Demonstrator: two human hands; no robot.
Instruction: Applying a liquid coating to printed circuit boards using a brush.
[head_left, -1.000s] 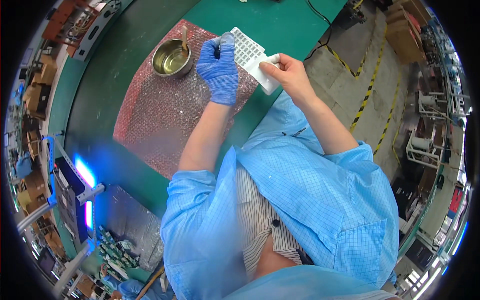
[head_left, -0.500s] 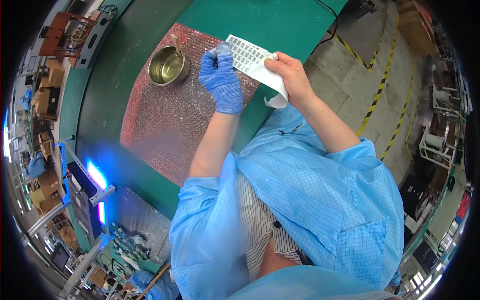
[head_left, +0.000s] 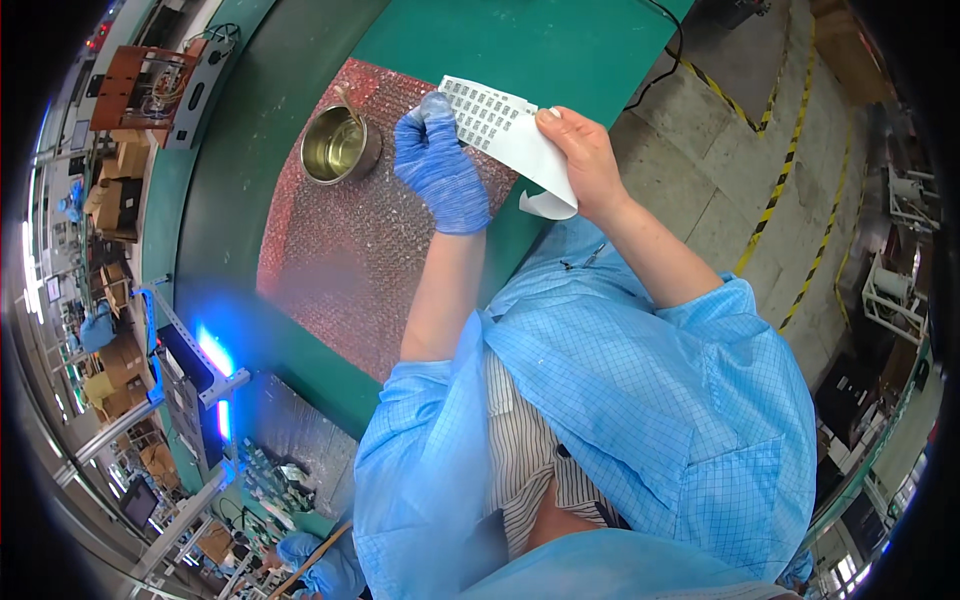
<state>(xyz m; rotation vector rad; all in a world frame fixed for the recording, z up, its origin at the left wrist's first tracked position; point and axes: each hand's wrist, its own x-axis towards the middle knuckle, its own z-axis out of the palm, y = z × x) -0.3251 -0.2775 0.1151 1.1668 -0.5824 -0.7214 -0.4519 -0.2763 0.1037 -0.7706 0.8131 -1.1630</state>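
Fingers of the right hand (head_left: 585,165) pinch the label sheet (head_left: 512,137) by its right edge, gloved left hand (head_left: 440,175) has its fingers curled at the other end, can't tell from my seat if they're gripping. Sheet's partly over the bubble wrap (head_left: 370,225), right of a metal bowl (head_left: 371,159).

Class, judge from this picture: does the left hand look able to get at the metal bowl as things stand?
Probably yes: the left hand is close beside the metal bowl, nothing visible blocks the gap, and the bowl's top is open.
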